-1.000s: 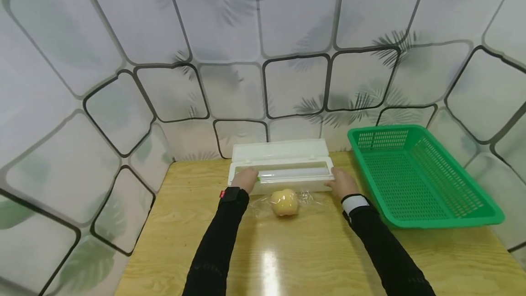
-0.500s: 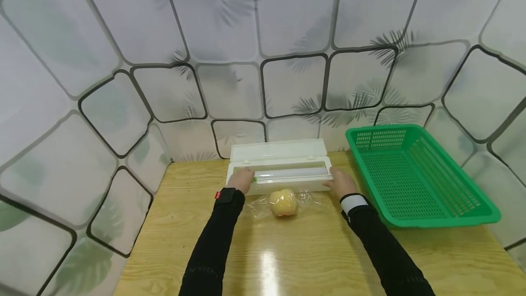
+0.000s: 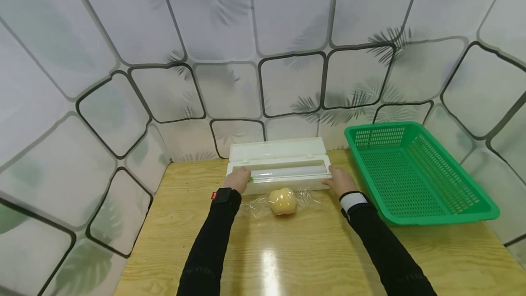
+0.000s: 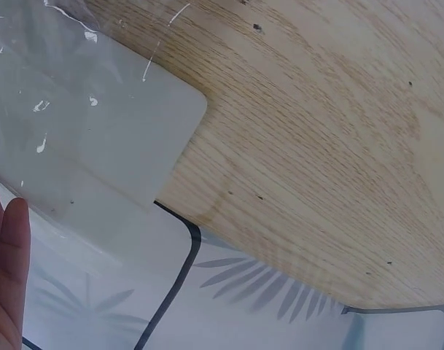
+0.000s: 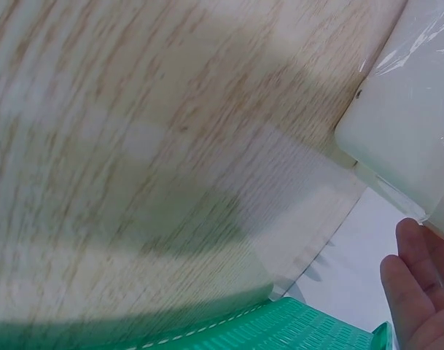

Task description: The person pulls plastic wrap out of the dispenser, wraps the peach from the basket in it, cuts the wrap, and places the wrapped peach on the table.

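Observation:
A long white cling film box (image 3: 283,185) stands at the back of the table with its lid (image 3: 277,149) tipped up. Inside lies a roll of film (image 3: 289,171). At the box's left front end, my left hand (image 3: 237,179) pinches a small green slider (image 3: 252,178) on the front rim; its fingers partly show in the left wrist view. My right hand (image 3: 341,181) holds the right end, with fingers (image 5: 407,292) at the corner in the right wrist view. Clear film (image 3: 256,205) covers a round yellow fruit (image 3: 282,201) just before the box.
To the right a green plastic basket (image 3: 419,182) stands close to my right forearm. A patterned wall covering (image 3: 230,90) rises directly behind the box and along the left side. The wooden table (image 3: 185,223) extends toward me.
My left hand has slid left along the box's front rim, and the green slider has moved with it. The right hand stays at the right end. The fruit has not moved.

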A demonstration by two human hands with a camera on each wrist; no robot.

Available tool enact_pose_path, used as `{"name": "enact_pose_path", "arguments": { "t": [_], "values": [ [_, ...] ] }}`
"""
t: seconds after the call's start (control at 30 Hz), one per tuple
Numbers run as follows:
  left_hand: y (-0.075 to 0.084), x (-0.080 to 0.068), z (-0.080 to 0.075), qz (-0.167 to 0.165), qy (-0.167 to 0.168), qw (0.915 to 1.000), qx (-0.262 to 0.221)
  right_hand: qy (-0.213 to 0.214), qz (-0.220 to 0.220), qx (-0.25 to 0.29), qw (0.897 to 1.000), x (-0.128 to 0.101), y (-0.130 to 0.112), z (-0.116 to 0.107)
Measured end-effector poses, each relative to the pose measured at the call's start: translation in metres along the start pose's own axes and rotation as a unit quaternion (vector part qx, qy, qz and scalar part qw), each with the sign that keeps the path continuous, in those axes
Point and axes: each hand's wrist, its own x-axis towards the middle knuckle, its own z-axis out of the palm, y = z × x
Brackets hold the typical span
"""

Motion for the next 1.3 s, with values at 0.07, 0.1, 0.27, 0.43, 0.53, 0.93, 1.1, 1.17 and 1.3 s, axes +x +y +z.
{"name": "enact_pose_path", "arguments": {
  "t": [0.07, 0.1, 0.27, 0.43, 0.53, 0.93, 1.1, 1.17, 1.3],
  "values": [
    [-0.001, -0.001, -0.001, 0.0, 0.005, 1.0, 0.001, 0.004, -0.005, -0.001, 1.0, 0.001, -0.001, 0.0],
    [-0.001, -0.001, -0.002, -0.001, 0.008, 1.0, 0.004, 0.005, -0.008, -0.003, 1.0, 0.001, -0.001, -0.001],
    [-0.005, -0.004, -0.005, 0.006, 0.011, 0.9999, 0.0, -0.014, 0.004, 0.0, 1.0, 0.003, 0.0, -0.002],
    [-0.017, -0.007, -0.002, -0.003, 0.004, 0.9999, 0.01, -0.023, 0.005, 0.0, 1.0, 0.002, 0.001, -0.005],
    [-0.026, -0.011, 0.0, -0.026, 0.0, 0.9993, 0.028, -0.018, 0.004, -0.005, 1.0, 0.002, 0.003, -0.007],
    [-0.033, -0.022, -0.001, -0.048, 0.019, 0.9979, 0.039, -0.02, 0.008, -0.008, 1.0, 0.002, 0.004, -0.005],
    [-0.038, -0.023, 0.0, -0.044, 0.022, 0.9986, 0.017, -0.017, 0.004, -0.009, 1.0, 0.003, 0.003, -0.003],
    [-0.04, -0.023, -0.001, -0.043, 0.018, 0.9989, 0.007, -0.016, 0.002, -0.011, 1.0, 0.003, 0.002, -0.002],
    [-0.045, -0.024, -0.001, -0.049, 0.002, 0.9987, -0.009, -0.015, 0.0, -0.008, 1.0, 0.003, 0.0, -0.002]
  ]
}}
